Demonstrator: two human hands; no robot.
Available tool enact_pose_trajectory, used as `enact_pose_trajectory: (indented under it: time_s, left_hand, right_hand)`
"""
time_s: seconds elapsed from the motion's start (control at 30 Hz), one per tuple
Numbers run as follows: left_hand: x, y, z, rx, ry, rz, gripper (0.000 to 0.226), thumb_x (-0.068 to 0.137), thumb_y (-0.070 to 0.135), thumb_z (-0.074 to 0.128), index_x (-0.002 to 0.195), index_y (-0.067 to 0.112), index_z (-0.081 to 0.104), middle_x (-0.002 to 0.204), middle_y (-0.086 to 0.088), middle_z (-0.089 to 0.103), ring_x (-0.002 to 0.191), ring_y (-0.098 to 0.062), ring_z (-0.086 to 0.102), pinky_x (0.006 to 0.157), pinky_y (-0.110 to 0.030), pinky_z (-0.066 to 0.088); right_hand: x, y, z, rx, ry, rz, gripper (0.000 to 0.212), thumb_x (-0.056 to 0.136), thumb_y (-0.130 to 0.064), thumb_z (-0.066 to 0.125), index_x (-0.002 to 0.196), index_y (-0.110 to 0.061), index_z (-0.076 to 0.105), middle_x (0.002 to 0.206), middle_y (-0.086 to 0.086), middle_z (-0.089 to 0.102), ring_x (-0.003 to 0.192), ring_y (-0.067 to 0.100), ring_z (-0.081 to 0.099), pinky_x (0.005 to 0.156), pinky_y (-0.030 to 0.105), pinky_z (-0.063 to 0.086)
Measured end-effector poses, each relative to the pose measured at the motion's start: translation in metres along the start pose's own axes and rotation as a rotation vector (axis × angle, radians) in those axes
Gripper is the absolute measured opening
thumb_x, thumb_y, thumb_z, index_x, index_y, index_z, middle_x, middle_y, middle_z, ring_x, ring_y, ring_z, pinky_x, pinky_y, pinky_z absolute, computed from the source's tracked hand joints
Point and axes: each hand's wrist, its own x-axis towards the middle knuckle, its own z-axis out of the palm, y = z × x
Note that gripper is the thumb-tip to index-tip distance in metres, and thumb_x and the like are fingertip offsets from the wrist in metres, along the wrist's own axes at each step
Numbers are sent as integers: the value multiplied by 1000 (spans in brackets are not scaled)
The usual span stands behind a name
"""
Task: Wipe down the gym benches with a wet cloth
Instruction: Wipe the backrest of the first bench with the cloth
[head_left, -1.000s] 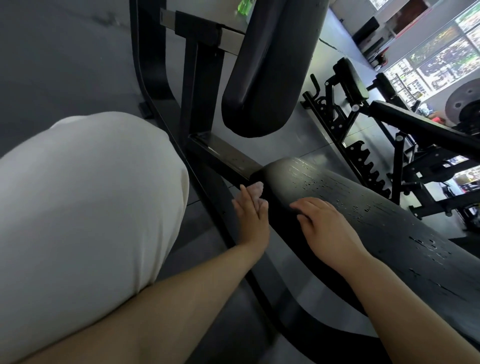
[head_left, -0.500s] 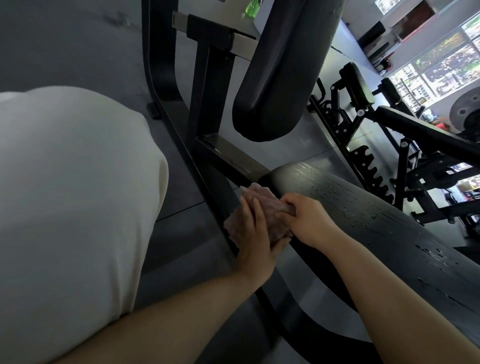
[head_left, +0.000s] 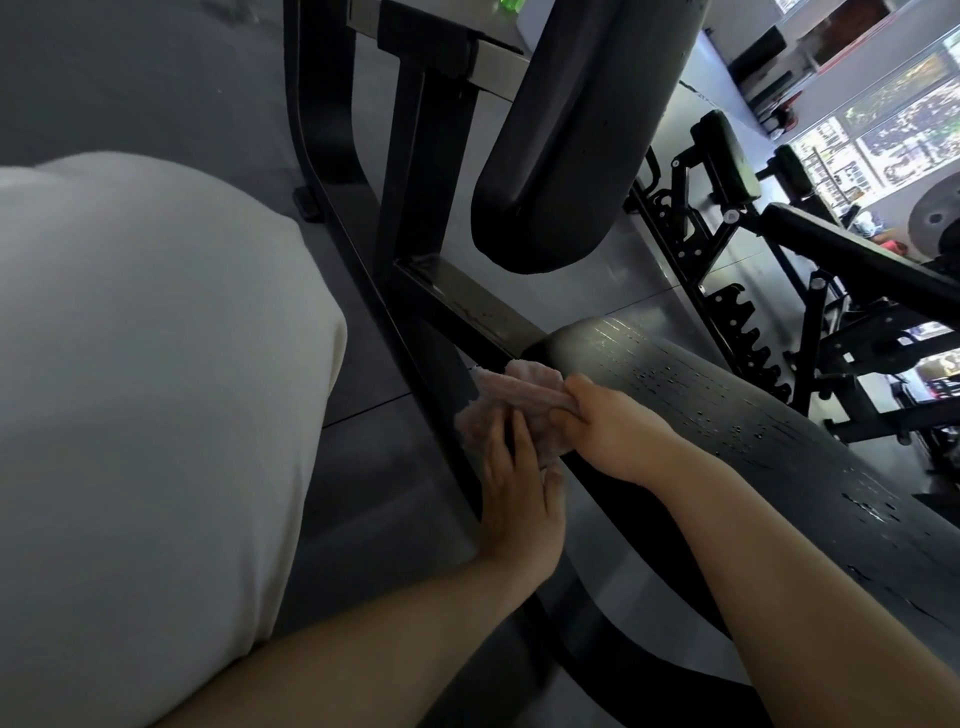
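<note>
A black padded bench seat (head_left: 737, 415) runs from the centre to the lower right, beaded with water drops. At its near left end a pink cloth (head_left: 519, 400) lies against the pad's side. My right hand (head_left: 613, 431) pinches the cloth's upper edge with curled fingers. My left hand (head_left: 519, 493) presses flat on the cloth from the left, fingers straight. A black back pad (head_left: 582, 130) rises above the seat.
The bench's black steel frame (head_left: 415, 218) stands just left of my hands. My white shirt (head_left: 140, 405) fills the left side. More black benches and racks (head_left: 779, 249) stand at the right on a grey floor, near bright windows.
One second ago my right hand lay flat on the seat and my left hand touched the cloth alone. Now my right hand pinches the cloth and both hands hold it against the pad's end.
</note>
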Motion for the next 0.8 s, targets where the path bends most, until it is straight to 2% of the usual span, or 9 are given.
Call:
enact_pose_trajectory:
  time_s: [0.03, 0.1, 0.2, 0.27, 0.37, 0.5, 0.57, 0.67, 0.8]
  left_hand:
    - [-1, 1, -1, -26, 13, -1, 66, 100, 24, 34, 149, 20, -10, 156, 4, -17, 141, -7, -11, 112, -19, -3]
    - [-2, 0, -2, -66, 36, 13, 64, 99, 26, 32, 150, 19, -5, 157, 3, -14, 142, -5, -5, 115, -19, 5]
    - [0, 0, -1, -202, -20, -48, 55, 102, 23, 30, 150, 21, 3, 156, 6, -6, 126, 18, 1, 94, 7, 3]
    - [5, 3, 3, -290, -29, -97, 50, 103, 21, 28, 150, 20, 12, 155, 4, 6, 125, 17, 12, 86, 12, 7]
    - [18, 8, 12, -315, -34, -88, 52, 102, 20, 32, 150, 19, 11, 156, -1, 10, 136, -4, 22, 103, -4, 16]
    - [31, 18, 20, -404, -70, -78, 60, 103, 20, 31, 143, 28, -13, 156, -3, -18, 145, -12, 0, 116, -25, 11]
    - [36, 24, 20, -492, -90, -146, 61, 103, 26, 29, 142, 29, -18, 155, -2, -25, 145, -12, -3, 115, -27, 10]
    - [48, 29, 20, -547, -85, -260, 62, 102, 37, 26, 147, 28, -14, 154, -2, -27, 145, -15, 0, 111, -28, 13]
    - [58, 28, 20, -552, -40, -268, 60, 102, 38, 26, 148, 30, -11, 155, -1, -22, 145, -17, 5, 113, -33, 14]
  right_hand:
    - [2, 0, 0, 48, -11, 0, 14, 96, -30, 46, 90, -19, 39, 78, -7, 49, 78, 20, 51, 66, 33, 41]
    - [4, 0, 0, -7, 32, 5, 13, 94, -32, 50, 92, -19, 48, 79, -5, 54, 81, 22, 54, 65, 32, 42]
    - [4, 2, -1, -130, 146, 56, 16, 93, -34, 52, 100, -22, 59, 92, 0, 63, 89, 25, 59, 62, 28, 38]
    - [3, 4, -1, -132, 174, 81, 17, 92, -34, 54, 100, -22, 62, 97, 1, 64, 93, 25, 60, 64, 28, 37]
    - [2, 9, 0, -131, 209, 74, 20, 90, -34, 57, 106, -21, 61, 105, 3, 58, 97, 24, 57, 67, 28, 37]
    - [-4, 16, 5, -41, 269, 37, 38, 92, -29, 56, 128, -24, 47, 117, 2, 54, 102, 22, 55, 70, 30, 39]
    - [-7, 21, 7, -34, 287, 10, 39, 95, -29, 50, 133, -23, 43, 122, 3, 55, 107, 23, 54, 75, 32, 42]
    - [-8, 28, 7, -40, 298, 9, 34, 98, -29, 42, 131, -20, 45, 121, 5, 59, 110, 26, 53, 84, 37, 42]
    - [-5, 33, 9, -56, 270, 80, 45, 99, -26, 39, 143, -17, 32, 125, 7, 58, 117, 26, 51, 88, 37, 40]
